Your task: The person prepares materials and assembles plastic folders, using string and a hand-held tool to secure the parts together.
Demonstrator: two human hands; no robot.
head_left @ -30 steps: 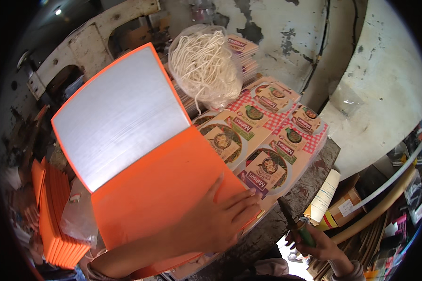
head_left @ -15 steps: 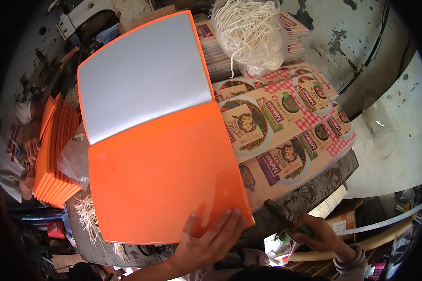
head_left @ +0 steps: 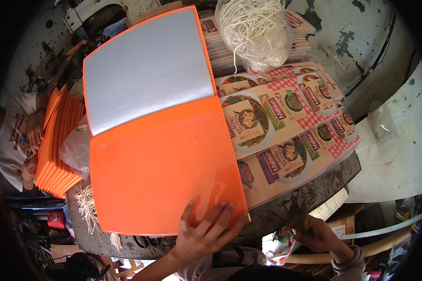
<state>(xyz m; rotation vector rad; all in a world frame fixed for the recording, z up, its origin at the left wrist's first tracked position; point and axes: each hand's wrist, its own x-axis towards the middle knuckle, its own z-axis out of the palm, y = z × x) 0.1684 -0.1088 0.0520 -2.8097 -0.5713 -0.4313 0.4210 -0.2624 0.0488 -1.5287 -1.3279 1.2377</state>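
My left hand (head_left: 210, 232) lies with its fingers spread on the lower right corner of a glossy orange panel (head_left: 159, 173), pressing wrinkles into its surface. Above this panel, and meeting it along a seam, is a silver-grey panel (head_left: 147, 70) with an orange border. My right hand (head_left: 316, 234) is closed round a dark, pointed hand tool (head_left: 297, 213), whose handle looked green earlier. Whether it is pliers or snips I cannot tell. The tool is over the table's near right edge, apart from the orange panel.
Printed food-picture sheets (head_left: 276, 122) lie stacked right of the panels. A clear bag of white cord (head_left: 253, 33) rests at the back. Left, a co-worker's hands (head_left: 33, 136) touch a pile of orange folded pieces (head_left: 61, 145). Cord tassels (head_left: 86, 206) hang by the worn table edge (head_left: 140, 248).
The tool in my right hand has turned from pointing left to pointing up. My left hand stays on the orange panel. The whole view has shifted slightly.
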